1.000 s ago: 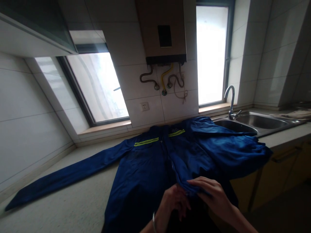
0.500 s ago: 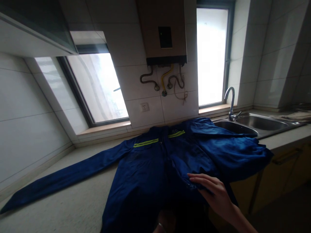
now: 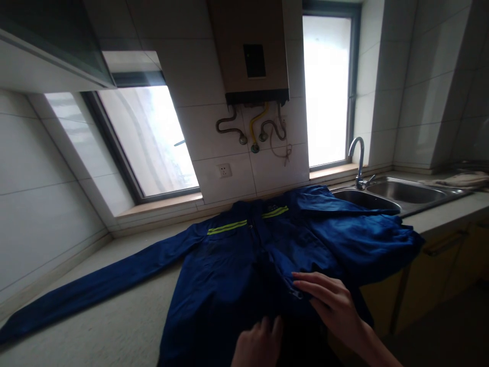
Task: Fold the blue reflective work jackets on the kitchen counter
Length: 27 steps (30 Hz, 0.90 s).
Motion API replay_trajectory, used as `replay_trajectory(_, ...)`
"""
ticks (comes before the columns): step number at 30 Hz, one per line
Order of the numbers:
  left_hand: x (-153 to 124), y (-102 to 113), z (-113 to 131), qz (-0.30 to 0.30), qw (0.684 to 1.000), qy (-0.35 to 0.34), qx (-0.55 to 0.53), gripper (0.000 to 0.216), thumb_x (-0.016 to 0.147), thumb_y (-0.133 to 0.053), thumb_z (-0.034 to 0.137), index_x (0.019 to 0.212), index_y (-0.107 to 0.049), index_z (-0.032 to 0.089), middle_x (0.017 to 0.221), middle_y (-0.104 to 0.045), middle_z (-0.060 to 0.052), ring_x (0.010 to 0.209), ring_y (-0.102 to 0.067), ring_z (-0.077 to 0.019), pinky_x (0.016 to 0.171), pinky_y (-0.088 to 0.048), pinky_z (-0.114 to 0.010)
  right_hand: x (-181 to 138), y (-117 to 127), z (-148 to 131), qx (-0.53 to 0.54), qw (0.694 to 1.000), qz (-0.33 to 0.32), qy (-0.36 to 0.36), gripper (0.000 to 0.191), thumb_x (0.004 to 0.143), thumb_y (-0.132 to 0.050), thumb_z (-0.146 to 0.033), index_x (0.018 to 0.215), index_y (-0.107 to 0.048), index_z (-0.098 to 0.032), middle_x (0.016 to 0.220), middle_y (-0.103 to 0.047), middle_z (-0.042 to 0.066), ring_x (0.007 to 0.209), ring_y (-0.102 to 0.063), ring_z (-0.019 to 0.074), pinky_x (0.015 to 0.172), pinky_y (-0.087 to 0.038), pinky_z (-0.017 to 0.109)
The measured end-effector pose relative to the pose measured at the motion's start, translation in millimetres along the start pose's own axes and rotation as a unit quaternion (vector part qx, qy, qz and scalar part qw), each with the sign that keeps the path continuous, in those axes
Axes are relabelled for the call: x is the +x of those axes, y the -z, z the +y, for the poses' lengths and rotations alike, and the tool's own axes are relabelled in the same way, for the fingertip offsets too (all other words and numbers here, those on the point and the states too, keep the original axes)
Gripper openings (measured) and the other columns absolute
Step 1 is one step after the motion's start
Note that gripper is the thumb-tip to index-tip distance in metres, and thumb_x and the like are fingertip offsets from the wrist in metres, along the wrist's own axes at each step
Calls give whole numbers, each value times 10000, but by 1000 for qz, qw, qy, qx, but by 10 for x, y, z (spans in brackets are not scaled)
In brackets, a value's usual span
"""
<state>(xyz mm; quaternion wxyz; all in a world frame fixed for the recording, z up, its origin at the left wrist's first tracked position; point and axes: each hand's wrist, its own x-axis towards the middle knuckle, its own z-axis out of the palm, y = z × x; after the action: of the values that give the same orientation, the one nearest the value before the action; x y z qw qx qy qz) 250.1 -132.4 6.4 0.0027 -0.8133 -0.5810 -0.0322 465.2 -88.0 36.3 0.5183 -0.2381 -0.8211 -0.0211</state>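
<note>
A dark blue work jacket [image 3: 219, 270] with yellow-green stripes is spread over the counter, its front parted and lower end towards me. My right hand [image 3: 336, 308] is at the front edge on the right, fingers long and close together over the cloth, thumb below, gripping the edge. A zipper end [image 3: 296, 293] shows just beside those fingertips. Low in the middle, my left hand [image 3: 257, 344] is over the jacket's dark lower front. Its fingers are bent and slightly apart, a little blurred, with nothing visible between them. Deep shadow hides the cloth beneath both hands.
The pale counter [image 3: 126, 306] runs along the tiled wall, with one sleeve stretched across its left side. At the right are a steel sink [image 3: 408, 191] and a faucet [image 3: 359, 160]. A water heater [image 3: 248, 51] hangs above; a yellow cabinet [image 3: 439, 275] is below.
My left hand has risen from the bottom edge onto the jacket's lower front, and its fingers now show. My right hand stays at the front edge. The view has shifted slightly.
</note>
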Motion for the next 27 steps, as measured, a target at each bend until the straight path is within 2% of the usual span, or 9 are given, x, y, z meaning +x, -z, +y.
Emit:
replay_trajectory(3,36,541,-136,142,986,-9,-87,486,818,-362,50,1213,-539,269,1027,-656,-80,807,-654,-167,676,-503,-245,26,6,-39,-31,999,17,40,356,852,-481,-69,1159,-600,-207,1121,-644,72,971,-623,153,801,-520,244)
replay_trajectory(5,98,704,-251,205,964,1,-169,421,866,-408,161,1271,-470,261,892,-674,-30,695,-641,-131,647,-507,-218,23,-20,-51,-38,998,26,42,392,845,-478,-53,1191,-586,-204,1132,-634,84,977,-618,161,799,-522,253)
replay_trajectory(9,219,635,-402,260,918,41,-297,224,800,-598,356,961,-635,204,649,-647,24,560,-603,-122,531,-497,-192,12,-118,-32,-21,999,48,-15,428,834,-477,-37,1211,-569,-218,1154,-611,85,996,-608,167,810,-521,265)
replay_trajectory(11,240,566,-423,284,906,-10,-313,139,803,-608,309,876,-667,207,711,-674,6,614,-614,-127,568,-509,-202,28,-149,-16,10,998,48,-50,402,840,-487,-54,1188,-579,-231,1174,-597,76,1003,-606,165,816,-523,261)
replay_trajectory(14,216,559,-412,323,898,-134,-266,247,851,-525,171,1056,-641,243,887,-684,-29,784,-621,-143,694,-526,-240,69,-140,-6,62,995,12,-83,337,859,-492,-95,1147,-595,-237,1208,-582,68,1014,-606,164,844,-522,264)
replay_trajectory(16,181,598,-390,336,896,-176,-232,311,858,-482,120,1114,-600,252,1041,-662,-44,967,-600,-164,859,-503,-302,84,-112,-6,56,996,-17,-73,314,868,-493,-121,1139,-599,-237,1218,-582,64,1024,-605,167,866,-515,274)
replay_trajectory(18,147,629,-363,335,899,-163,-229,279,868,-451,121,1085,-581,239,1110,-645,-39,1075,-571,-171,975,-442,-343,77,-90,-6,18,999,-29,-38,324,871,-492,-140,1164,-590,-240,1203,-597,60,1020,-607,172,882,-508,290)
replay_trajectory(23,115,630,-310,282,902,19,-326,185,900,-387,235,1008,-536,217,908,-670,-17,806,-639,-135,754,-512,-234,1,-140,8,-84,996,14,17,413,875,-455,-98,1237,-559,-267,1107,-646,49,848,-632,135,745,-534,247)
replay_trajectory(27,152,642,-279,224,899,41,-373,158,872,-440,296,943,-549,207,814,-636,1,716,-590,-132,693,-480,-229,3,-251,25,-160,986,42,5,423,853,-505,-85,1205,-589,-303,1029,-661,28,768,-606,121,671,-514,236)
